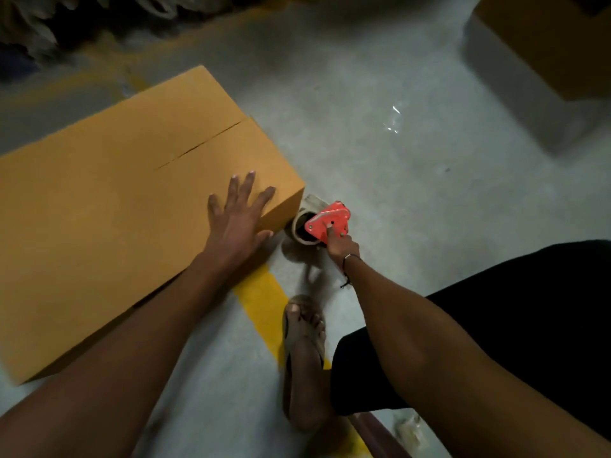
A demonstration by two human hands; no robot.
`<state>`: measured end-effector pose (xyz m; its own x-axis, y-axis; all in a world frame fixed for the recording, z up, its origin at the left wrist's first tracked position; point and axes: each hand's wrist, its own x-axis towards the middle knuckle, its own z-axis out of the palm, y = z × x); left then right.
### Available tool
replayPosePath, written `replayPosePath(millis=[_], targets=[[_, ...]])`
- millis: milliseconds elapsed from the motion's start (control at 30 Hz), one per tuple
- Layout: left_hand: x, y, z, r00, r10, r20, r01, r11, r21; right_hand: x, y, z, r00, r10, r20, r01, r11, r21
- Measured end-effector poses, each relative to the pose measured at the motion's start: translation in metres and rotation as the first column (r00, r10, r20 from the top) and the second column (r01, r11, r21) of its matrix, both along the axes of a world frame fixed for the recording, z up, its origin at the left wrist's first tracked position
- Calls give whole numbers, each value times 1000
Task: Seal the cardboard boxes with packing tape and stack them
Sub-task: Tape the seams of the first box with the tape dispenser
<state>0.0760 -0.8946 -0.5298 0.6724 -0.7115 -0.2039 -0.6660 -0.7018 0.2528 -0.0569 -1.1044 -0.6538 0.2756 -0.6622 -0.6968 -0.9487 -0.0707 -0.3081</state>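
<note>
A large tan cardboard box (125, 200) lies on the grey floor at the left, its top flaps closed with the seam showing as a dark slit. My left hand (239, 216) rests flat on the box's near right corner, fingers spread. Just right of that corner, my right hand (342, 249) grips the handle of a red tape dispenser (329, 221) carrying a roll of brown packing tape (302, 226), low beside the box's end wall.
A second cardboard box (549, 41) stands at the top right. A yellow floor line (264, 299) runs under my arms. My sandalled foot (305, 361) and black-clad knee (496, 325) are at the lower right. A scrap of clear tape (393, 120) glints on the floor.
</note>
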Motion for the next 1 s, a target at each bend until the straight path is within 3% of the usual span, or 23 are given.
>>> replayPosePath(millis=[167,367,533,633,833,933,1000], targets=[[1,5,-15,999,-29,14,30,999,-34,-5,-2,-20,999,-13,-40,16,998,61],[0,4,-19,999,-51,11,51,998,-35,-2,-2,17,996,-49,-74,44,997,-56],[-8,3,-12,999,-35,-40,36,999,18,5,-28,26,963,-269,-10,269,962,42],[-20,5,-2,997,-23,-78,31,995,98,5,-43,67,937,-345,54,343,938,44],[-64,17,23,987,-84,-134,115,963,244,13,-77,163,962,-186,199,218,964,-150],[-69,27,37,963,-63,-264,100,986,130,27,-75,207,967,-38,253,99,968,-232],[-65,34,53,937,18,-348,-34,999,-39,40,-62,237,952,57,302,17,972,-236]])
